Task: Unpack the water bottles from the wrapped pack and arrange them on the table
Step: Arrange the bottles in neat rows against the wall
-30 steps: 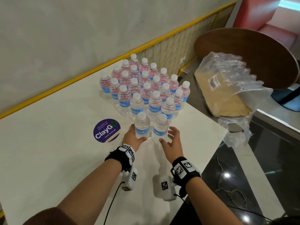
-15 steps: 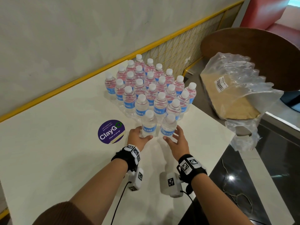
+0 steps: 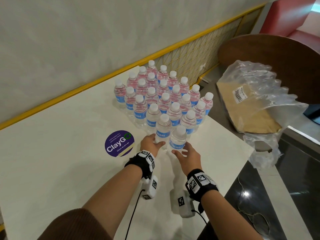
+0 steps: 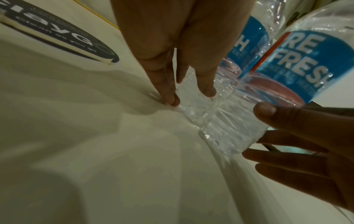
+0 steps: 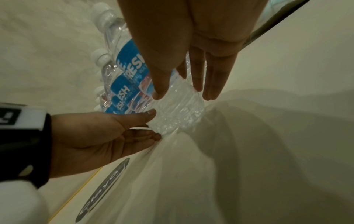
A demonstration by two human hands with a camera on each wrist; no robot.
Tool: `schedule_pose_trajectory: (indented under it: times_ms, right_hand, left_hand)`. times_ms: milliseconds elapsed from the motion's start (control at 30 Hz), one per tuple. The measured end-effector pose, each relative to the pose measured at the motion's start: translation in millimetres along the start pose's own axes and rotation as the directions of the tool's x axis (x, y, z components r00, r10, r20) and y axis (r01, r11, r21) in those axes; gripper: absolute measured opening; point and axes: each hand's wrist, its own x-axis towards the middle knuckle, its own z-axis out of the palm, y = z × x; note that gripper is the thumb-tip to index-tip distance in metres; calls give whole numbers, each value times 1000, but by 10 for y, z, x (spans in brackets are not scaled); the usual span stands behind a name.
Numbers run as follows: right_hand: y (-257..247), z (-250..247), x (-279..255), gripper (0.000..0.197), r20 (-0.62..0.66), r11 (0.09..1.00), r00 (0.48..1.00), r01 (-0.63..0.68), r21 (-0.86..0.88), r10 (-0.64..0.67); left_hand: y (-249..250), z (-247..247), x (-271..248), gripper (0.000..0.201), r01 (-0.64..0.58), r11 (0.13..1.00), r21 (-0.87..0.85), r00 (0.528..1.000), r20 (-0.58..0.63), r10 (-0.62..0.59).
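Note:
Several clear water bottles (image 3: 162,97) with white caps and blue labels stand packed together on the white table (image 3: 52,170). Two more stand in front of them. My left hand (image 3: 150,142) touches the base of the left front bottle (image 3: 162,130), its thumb and straight fingers (image 4: 168,94) either side of that base (image 4: 193,98). My right hand (image 3: 187,154) rests against the base of the right front bottle (image 3: 178,141), with the thumb on one side and straight fingers (image 5: 199,81) on the other of the ribbed base (image 5: 180,109). Both bottles stand upright on the table.
The empty plastic wrap (image 3: 259,94) with its cardboard tray (image 3: 249,115) lies on a round brown table (image 3: 277,54) to the right. A purple ClayGo sticker (image 3: 119,142) is left of my hands. A yellow-railed wall (image 3: 69,96) runs behind; the table edge drops to dark floor (image 3: 268,196) at right.
The left front bottle has slid a little closer to the packed group. My right hand has closed in on the base of its bottle. The head view has shifted slightly.

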Motion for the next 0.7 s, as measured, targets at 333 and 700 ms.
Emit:
schedule_pose_trajectory:
  times_ms: [333,700]
  right_hand:
    - [-12,10,23,66,-13,1000,1000,20,24,-20]
    - [-71,177,-52,69,-51,990,999,-4,139,11]
  left_hand:
    - [-11,32,-21,64,4,999,-44,1000,-11,-4]
    - [-31,16,-106,64,-15,994,-111,1000,-19,13]
